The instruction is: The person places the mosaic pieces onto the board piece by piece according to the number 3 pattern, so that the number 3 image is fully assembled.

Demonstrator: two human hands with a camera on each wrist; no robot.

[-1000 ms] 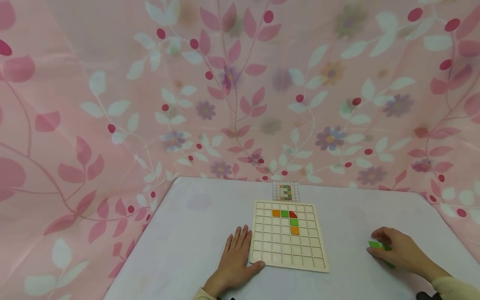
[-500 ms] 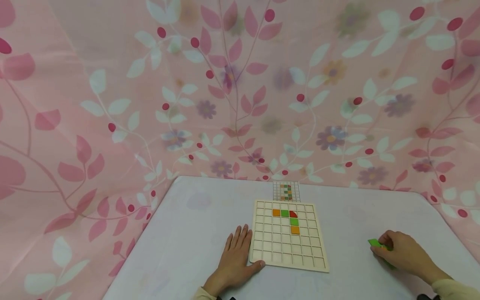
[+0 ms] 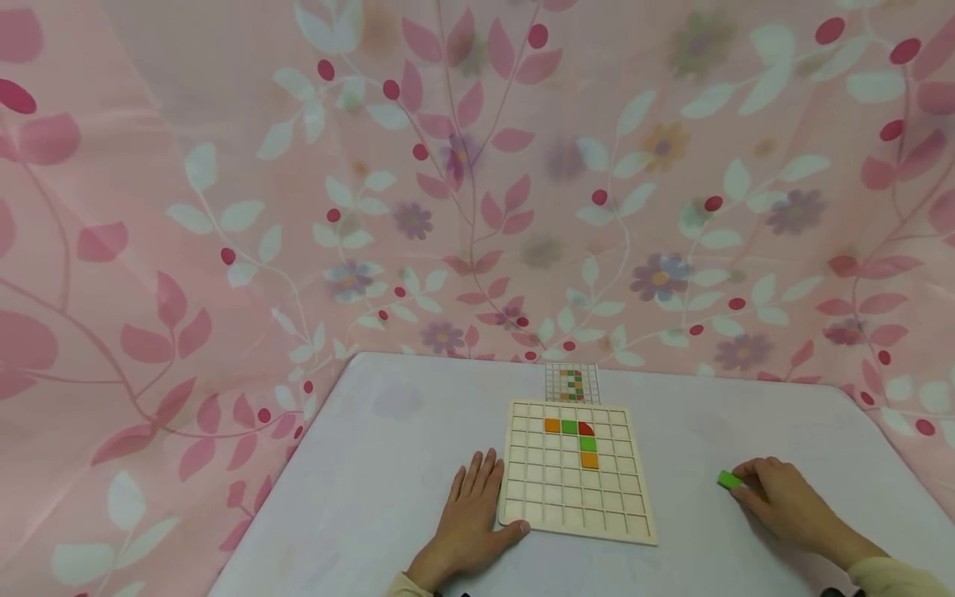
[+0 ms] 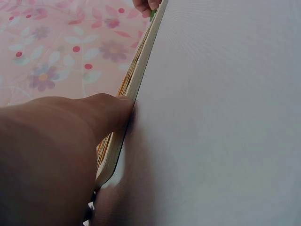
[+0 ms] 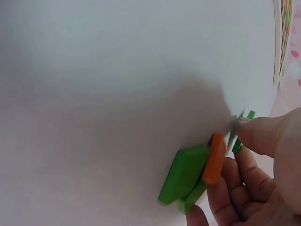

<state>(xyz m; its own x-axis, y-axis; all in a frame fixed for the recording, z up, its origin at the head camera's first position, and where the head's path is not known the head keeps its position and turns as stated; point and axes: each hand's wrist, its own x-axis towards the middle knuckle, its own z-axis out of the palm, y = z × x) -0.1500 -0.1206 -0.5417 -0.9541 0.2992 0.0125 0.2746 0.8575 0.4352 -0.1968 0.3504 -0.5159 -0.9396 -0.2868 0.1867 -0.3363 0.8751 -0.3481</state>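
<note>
green tile (image 3: 729,479) sits at the right hand's (image 3: 783,506) fingertips on the white worktop (image 3: 388,464), well right of the wooden grid board (image 3: 576,473); in the right wrist view the curled fingers gather a small cluster of tiles, at least two green and one orange (image 5: 215,159). five tiles lie in the board: two orange, two green, one red. left hand (image 3: 466,518) lies flat with fingers straight, thumb touching the board's near left corner. one small pattern card (image 3: 571,384) lies beyond the board.
</note>
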